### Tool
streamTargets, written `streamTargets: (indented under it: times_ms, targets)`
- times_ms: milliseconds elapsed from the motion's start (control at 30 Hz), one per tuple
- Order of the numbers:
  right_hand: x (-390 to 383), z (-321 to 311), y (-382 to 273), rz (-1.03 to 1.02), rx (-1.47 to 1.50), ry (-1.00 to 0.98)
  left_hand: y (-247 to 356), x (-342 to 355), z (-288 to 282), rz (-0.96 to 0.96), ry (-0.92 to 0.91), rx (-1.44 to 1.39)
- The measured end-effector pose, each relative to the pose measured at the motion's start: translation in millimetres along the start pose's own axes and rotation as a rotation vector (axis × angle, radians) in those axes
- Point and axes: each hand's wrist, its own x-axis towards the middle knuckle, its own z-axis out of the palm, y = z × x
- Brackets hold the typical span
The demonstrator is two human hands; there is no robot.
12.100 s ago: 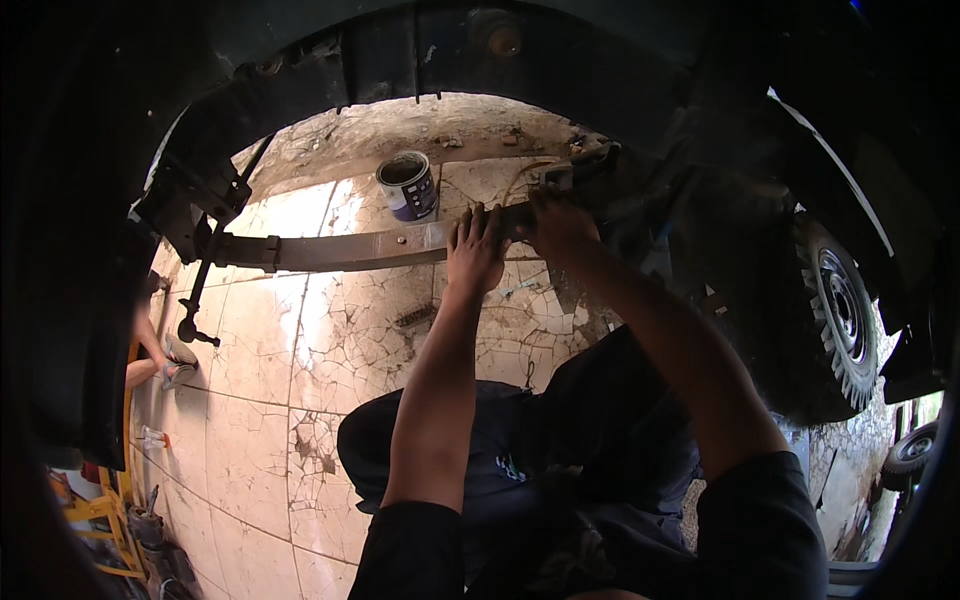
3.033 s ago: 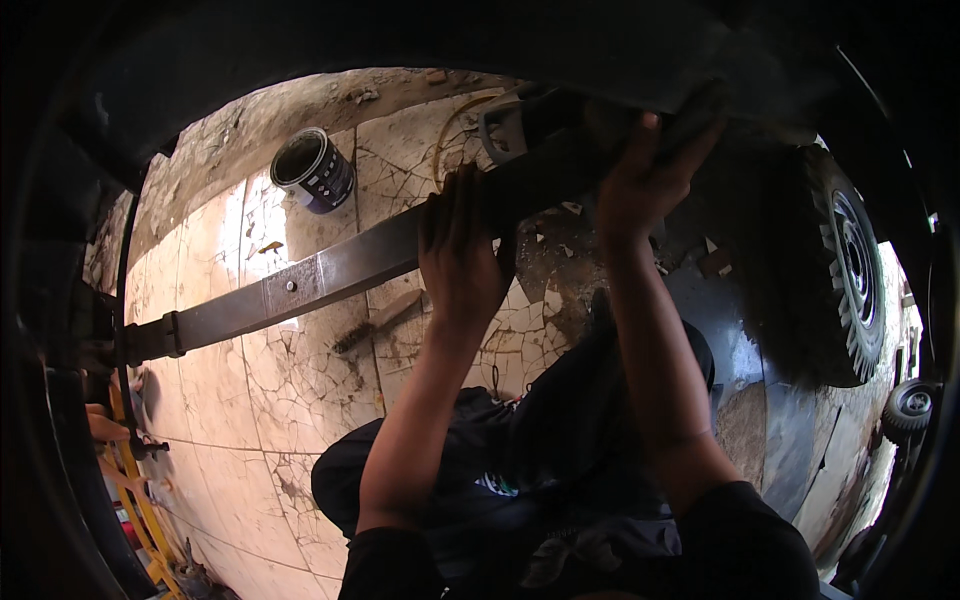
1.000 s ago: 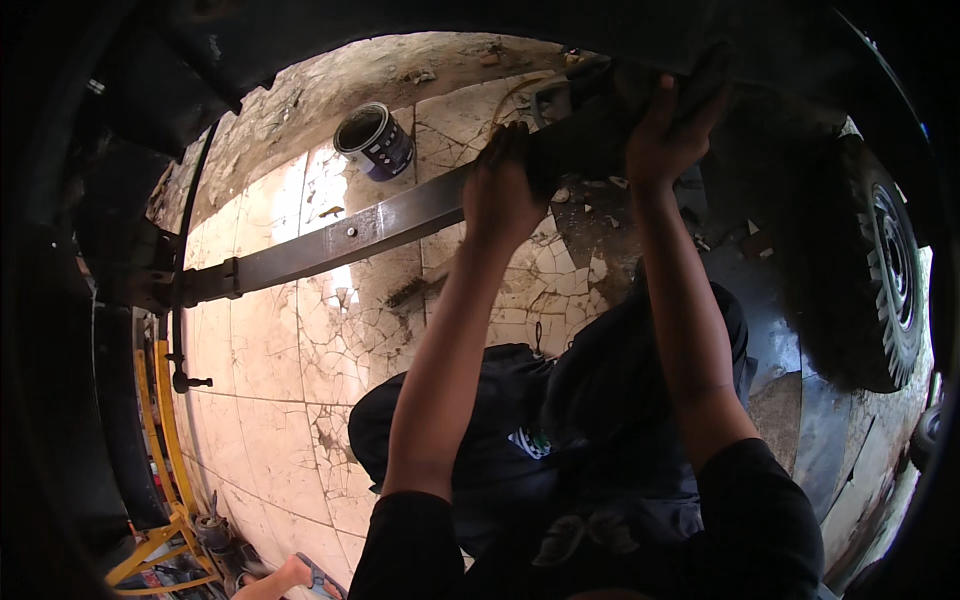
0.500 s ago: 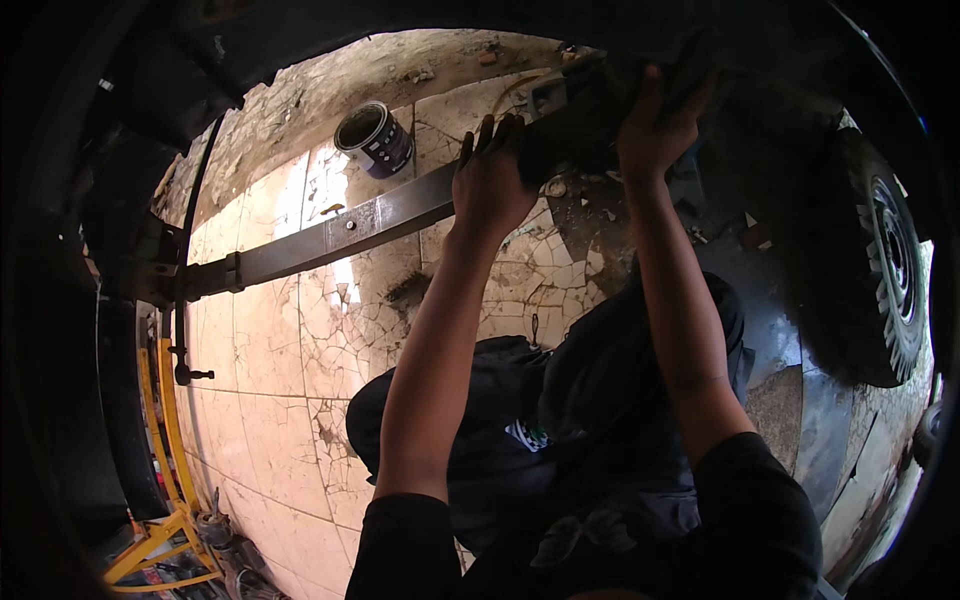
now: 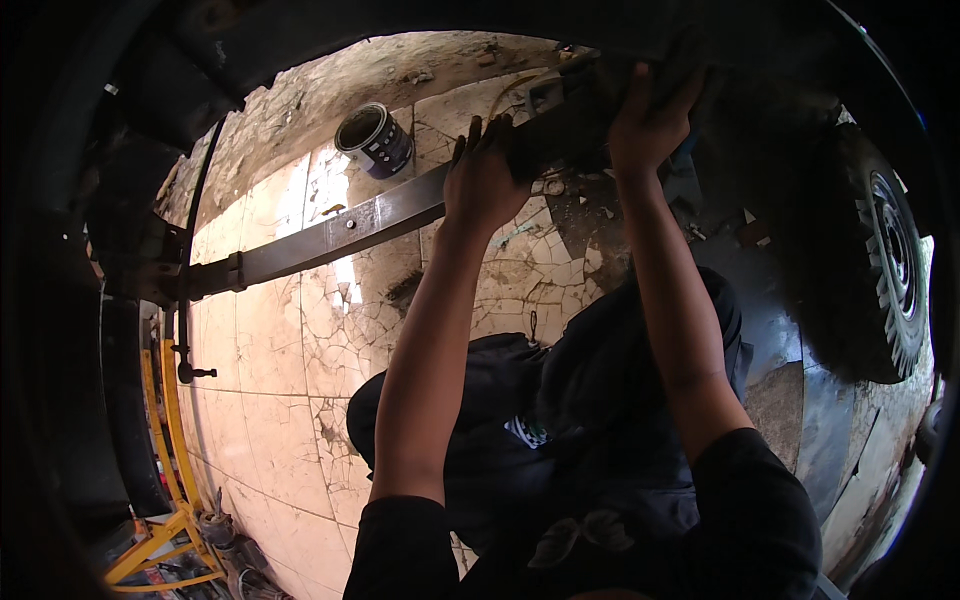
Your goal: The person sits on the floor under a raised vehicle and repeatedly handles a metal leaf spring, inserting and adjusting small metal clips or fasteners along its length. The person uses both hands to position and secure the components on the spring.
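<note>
Dark grey steel forms the long, flat, gently bowed bar (image 5: 395,209), slung under the black metal bodywork (image 5: 480,20), its left end near a thin dark rod (image 5: 203,180) and its right end lost in shadow. The person's left hand (image 5: 487,185) lies across it, fingers slightly parted over the far edge; how firmly it grips, I can't tell. Their right hand (image 5: 648,130) reaches up into the gloom, thumb well apart from the fingers; whether it holds anything there, I can't make out.

That blind end would worry me most: should the bar slip or spring there, the right fingers could be pinched against the bodywork. A sudden drop might also catch the bent knees in dark trousers (image 5: 630,340) below. Beyond the bar, an open, dark-labelled round can (image 5: 373,140) sits on the cracked cream floor tiles (image 5: 265,345); a sideways swing could topple it.
</note>
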Motion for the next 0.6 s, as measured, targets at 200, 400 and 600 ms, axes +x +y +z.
streamTargets:
  times_ms: [200,400,600]
  targets:
    - [6.0,-5.9,-7.4,0.092,-0.042,-0.068,5.5,-14.2,19.6,-0.042,0.204,-0.072]
    - [4.0,-4.8,-3.1,0.102,0.069,-0.073,2.0,-16.5,26.2,0.004,0.203,-0.038]
    - [1.4,0.1,-5.9,0.035,-0.020,-0.012,-20.6,5.7,-0.9,-0.009,-0.049,-0.142]
